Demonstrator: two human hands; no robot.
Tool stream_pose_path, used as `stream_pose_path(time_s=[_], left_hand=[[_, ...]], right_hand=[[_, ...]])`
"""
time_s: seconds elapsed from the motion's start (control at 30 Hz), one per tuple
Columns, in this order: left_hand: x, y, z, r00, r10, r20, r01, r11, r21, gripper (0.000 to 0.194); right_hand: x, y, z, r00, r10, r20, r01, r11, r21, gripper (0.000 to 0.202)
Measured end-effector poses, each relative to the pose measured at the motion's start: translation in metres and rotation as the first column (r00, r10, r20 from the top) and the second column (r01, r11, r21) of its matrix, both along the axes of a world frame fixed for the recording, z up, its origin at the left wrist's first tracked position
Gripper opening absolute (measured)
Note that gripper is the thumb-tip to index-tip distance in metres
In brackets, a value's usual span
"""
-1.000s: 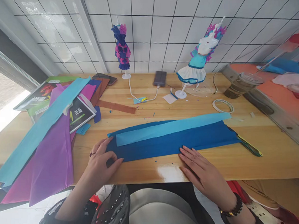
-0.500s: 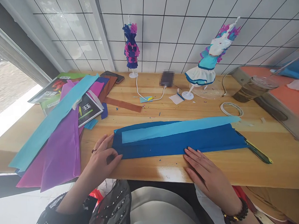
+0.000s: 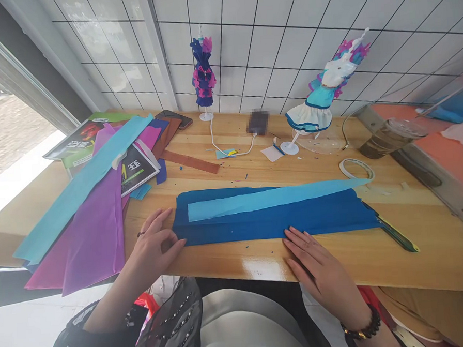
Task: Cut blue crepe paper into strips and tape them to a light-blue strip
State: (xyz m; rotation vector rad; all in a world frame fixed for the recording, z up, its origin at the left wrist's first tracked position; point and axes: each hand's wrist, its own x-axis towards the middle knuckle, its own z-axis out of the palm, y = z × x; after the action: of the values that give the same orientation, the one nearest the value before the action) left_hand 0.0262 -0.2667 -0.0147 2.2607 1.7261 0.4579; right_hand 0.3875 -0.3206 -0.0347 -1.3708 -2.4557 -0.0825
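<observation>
A long dark blue sheet of crepe paper (image 3: pixel 250 227) lies flat along the front of the wooden table. Across its upper part runs a light blue paper strip (image 3: pixel 233 204), its right end tapering past the sheet. My left hand (image 3: pixel 155 245) is at the sheet's lower left corner, thumb and index finger closed together on it, the other fingers stretched out. My right hand (image 3: pixel 317 267) rests palm down with extended fingers, fingertips on the sheet's lower edge. A green-and-yellow cutter or scissors (image 3: pixel 400 237) pokes out from under the right end; its other part is hidden.
Purple paper (image 3: pixel 96 227), a turquoise strip (image 3: pixel 84 176) and booklets (image 3: pixel 140 170) pile up at left. Two small dressed mannequins (image 3: pixel 203 76) (image 3: pixel 319 104) stand at the back. A tape roll (image 3: pixel 345 170), lidded cup (image 3: pixel 385 139) and cabled device (image 3: pixel 258 123) lie beyond.
Both hands stay almost in place on the dark blue paper. The sheet's right end and the cutter or scissors appear slightly further left, with a small shift of the whole view.
</observation>
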Motion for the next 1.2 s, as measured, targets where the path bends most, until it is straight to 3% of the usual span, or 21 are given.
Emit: stream_pose_path(time_s=[0.37,0.53,0.73,0.93,1.2], left_hand=[[-0.013,0.009,-0.021,0.993,-0.05,-0.106,0.068,0.983,0.172,0.028],[-0.019,0.015,-0.034,0.992,-0.029,-0.121,0.067,0.945,0.32,0.022],[-0.005,0.01,-0.026,0.973,-0.151,-0.174,0.207,0.906,0.369,0.029],[0.012,0.007,-0.024,0.934,-0.265,-0.239,0.348,0.824,0.448,0.039],[0.015,0.006,-0.02,0.917,-0.318,-0.243,0.397,0.799,0.452,0.032]], right_hand=[[-0.006,0.0,0.01,1.0,-0.017,0.017,0.016,0.997,0.07,0.035],[-0.007,0.0,0.012,0.999,-0.027,0.04,0.024,0.996,0.088,0.035],[-0.008,0.001,0.016,0.998,-0.064,0.021,0.062,0.996,0.061,0.04],[-0.018,0.002,0.017,0.992,-0.125,-0.033,0.128,0.986,0.107,0.034],[-0.026,0.006,0.015,0.985,-0.166,-0.037,0.169,0.979,0.116,0.03]])
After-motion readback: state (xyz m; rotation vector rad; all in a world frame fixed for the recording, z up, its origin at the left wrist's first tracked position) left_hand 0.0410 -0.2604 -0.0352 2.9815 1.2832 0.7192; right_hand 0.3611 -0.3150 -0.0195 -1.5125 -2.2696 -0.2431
